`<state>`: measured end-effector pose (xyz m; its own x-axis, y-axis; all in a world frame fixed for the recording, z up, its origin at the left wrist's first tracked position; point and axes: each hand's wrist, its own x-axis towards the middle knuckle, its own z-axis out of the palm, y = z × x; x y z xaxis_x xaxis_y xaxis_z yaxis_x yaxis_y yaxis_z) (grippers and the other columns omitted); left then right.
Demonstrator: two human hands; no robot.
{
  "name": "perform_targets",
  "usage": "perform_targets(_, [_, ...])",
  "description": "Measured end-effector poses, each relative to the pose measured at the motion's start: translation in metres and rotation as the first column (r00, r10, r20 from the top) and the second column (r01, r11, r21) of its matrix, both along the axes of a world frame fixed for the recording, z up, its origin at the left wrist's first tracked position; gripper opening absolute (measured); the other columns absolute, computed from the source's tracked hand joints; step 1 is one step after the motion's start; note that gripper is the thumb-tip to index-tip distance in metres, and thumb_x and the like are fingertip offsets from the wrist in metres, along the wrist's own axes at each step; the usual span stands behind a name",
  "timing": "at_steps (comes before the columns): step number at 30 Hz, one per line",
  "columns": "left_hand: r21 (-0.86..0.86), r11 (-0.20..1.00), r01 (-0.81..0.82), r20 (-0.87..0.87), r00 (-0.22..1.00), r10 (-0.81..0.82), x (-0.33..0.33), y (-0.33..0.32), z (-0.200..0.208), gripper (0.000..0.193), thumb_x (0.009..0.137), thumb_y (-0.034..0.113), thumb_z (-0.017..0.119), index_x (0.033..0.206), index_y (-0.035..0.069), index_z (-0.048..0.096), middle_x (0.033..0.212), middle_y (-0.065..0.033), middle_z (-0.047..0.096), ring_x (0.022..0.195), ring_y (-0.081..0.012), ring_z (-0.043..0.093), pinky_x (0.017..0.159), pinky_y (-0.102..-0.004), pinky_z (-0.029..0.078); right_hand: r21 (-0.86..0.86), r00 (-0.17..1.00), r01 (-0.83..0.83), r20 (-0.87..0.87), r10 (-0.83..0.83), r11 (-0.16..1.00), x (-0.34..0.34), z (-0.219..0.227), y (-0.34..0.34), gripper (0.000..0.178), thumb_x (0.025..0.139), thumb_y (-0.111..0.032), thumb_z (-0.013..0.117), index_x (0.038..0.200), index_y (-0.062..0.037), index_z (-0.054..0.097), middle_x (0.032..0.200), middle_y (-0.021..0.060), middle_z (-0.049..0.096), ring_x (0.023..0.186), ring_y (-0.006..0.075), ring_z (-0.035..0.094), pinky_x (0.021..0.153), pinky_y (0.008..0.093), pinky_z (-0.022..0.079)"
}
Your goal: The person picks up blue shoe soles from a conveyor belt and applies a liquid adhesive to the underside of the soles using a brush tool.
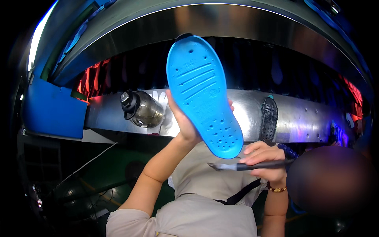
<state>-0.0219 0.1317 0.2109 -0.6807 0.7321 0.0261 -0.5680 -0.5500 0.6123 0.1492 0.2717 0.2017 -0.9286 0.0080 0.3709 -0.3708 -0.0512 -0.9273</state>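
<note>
A bright blue shoe sole (pixel 197 87) stands nearly upright in front of me, its slots, grooves and small holes facing me. My left hand (pixel 185 123) grips it from behind, with the thumb along its left edge and fingertips showing past its right edge. Just below the sole's lower end, my right hand (pixel 269 160) is closed around the black handle of a brush (pixel 246 166). The brush lies almost level, its silver collar and dark tip pointing left. A small gap seems to separate it from the sole.
A metal ledge (pixel 302 116) runs across behind the sole. On it are a dark translucent bottle (pixel 147 110), a white glove (pixel 158 96) and a black sole (pixel 269 118). Beyond it is a dark, red-lit opening with rows of soles. A blurred round shape (pixel 329 185) fills the lower right.
</note>
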Motion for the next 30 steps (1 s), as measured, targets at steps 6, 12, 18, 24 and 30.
perform_targets(6, [0.058, 0.998, 0.007, 0.209, 0.978, -0.019, 0.023, 0.008, -0.004, 0.09, 0.078, 0.072, 0.016, 0.133, 0.001, 0.026, 0.123, -0.0207, 0.044, 0.108, -0.0326, 0.05, 0.091, -0.0461, 0.041, -0.556, 0.955, 0.297, 0.182, -0.234, 0.777, 0.0, -0.019, -0.019, 0.025, 0.075, -0.004, 0.062, 0.096, 0.008, 0.056, 0.099, 0.0225, 0.059, 0.094, 0.0274, 0.058, 0.087, 0.0368, 0.044])
perform_targets(12, [0.027, 0.962, 0.272, 0.161, 0.948, -0.273, 0.02, -0.01, -0.036, 0.061, 0.087, 0.044, 0.037, 0.131, 0.002, 0.031, 0.123, -0.0159, 0.046, 0.108, -0.028, 0.051, 0.092, -0.0415, 0.041, 0.068, 0.968, 0.198, 0.145, -0.206, 0.978, 0.003, 0.014, -0.019, 0.024, 0.066, 0.005, 0.066, 0.089, 0.0056, 0.061, 0.094, 0.0203, 0.063, 0.085, 0.0238, 0.063, 0.077, 0.0299, 0.049])
perform_targets(18, [-0.217, 0.746, 0.629, 0.054, 0.771, -0.634, -0.003, -0.01, -0.007, 0.054, 0.084, 0.03, 0.05, 0.123, -0.006, 0.04, 0.11, -0.0162, 0.055, 0.096, -0.0193, 0.056, 0.082, -0.0309, 0.045, 0.395, 0.985, 0.061, 0.123, -0.119, 0.917, -0.006, 0.027, -0.009, 0.021, 0.066, 0.002, 0.068, 0.087, 0.0015, 0.064, 0.092, 0.0163, 0.064, 0.083, 0.0251, 0.064, 0.073, 0.0287, 0.051])
perform_targets(24, [-0.36, 0.6, 0.714, 0.204, 0.688, -0.696, -0.007, -0.019, 0.002, 0.053, 0.082, 0.03, 0.053, 0.12, -0.007, 0.044, 0.108, -0.0166, 0.056, 0.093, -0.0174, 0.056, 0.079, -0.0274, 0.046, 0.429, 1.0, 0.012, -0.003, -0.012, 0.903, 0.002, 0.044, 0.003, 0.018, 0.067, 0.0, 0.068, 0.085, -0.0018, 0.065, 0.089, 0.0125, 0.066, 0.078, 0.0226, 0.065, 0.064, 0.0256, 0.051])
perform_targets(30, [-0.567, 0.476, 0.673, -0.025, 0.563, -0.826, -0.011, -0.025, 0.005, 0.052, 0.082, 0.033, 0.054, 0.114, -0.007, 0.05, 0.109, -0.018, 0.055, 0.094, -0.0191, 0.055, 0.082, -0.0287, 0.044, 0.665, 0.965, -0.26, 0.205, 0.164, 0.7, 0.002, 0.057, 0.01, 0.02, 0.07, -0.002, 0.065, 0.09, -0.0034, 0.064, 0.094, 0.0096, 0.065, 0.077, 0.0208, 0.065, 0.064, 0.0238, 0.05])
